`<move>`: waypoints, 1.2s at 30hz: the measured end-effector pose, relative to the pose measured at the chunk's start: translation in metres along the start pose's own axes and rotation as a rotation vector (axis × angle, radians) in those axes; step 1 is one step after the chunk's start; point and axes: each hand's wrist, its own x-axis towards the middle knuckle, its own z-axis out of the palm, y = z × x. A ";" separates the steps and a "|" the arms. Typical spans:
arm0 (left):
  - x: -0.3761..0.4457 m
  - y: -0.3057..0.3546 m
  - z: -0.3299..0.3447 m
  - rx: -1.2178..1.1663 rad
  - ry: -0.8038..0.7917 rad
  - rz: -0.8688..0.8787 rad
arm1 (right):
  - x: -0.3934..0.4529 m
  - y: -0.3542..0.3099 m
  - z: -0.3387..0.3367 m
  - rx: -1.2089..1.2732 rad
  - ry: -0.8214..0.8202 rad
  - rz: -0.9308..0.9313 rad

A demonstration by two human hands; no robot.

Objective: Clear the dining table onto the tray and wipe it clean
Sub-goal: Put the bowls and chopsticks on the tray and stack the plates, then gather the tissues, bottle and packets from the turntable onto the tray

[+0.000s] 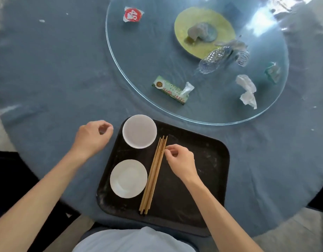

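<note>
A black rectangular tray with rounded corners lies flat on the blue-clothed desk, at its near edge; on the tray's left side sit a white bowl at the far corner and a white saucer nearer, both upright, with a bundle of wooden chopsticks lying lengthwise just right of them. On the glass turntable beyond lie a yellow-green plate, crushed clear plastic bottles, a green paper packet, crumpled white tissue and a red-and-white wrapper.

left hand loosely curled (holding nothing), right hand fingers pinched together.
</note>
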 end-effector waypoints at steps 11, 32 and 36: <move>0.125 0.198 0.132 0.253 -0.159 0.583 | 0.157 0.057 -0.180 -0.078 0.453 0.054; 0.136 0.229 0.217 0.021 0.029 0.626 | 0.235 0.131 -0.217 0.084 0.636 -0.162; 0.075 0.214 0.212 -0.069 -0.023 0.698 | 0.145 0.126 -0.175 0.155 0.579 -0.256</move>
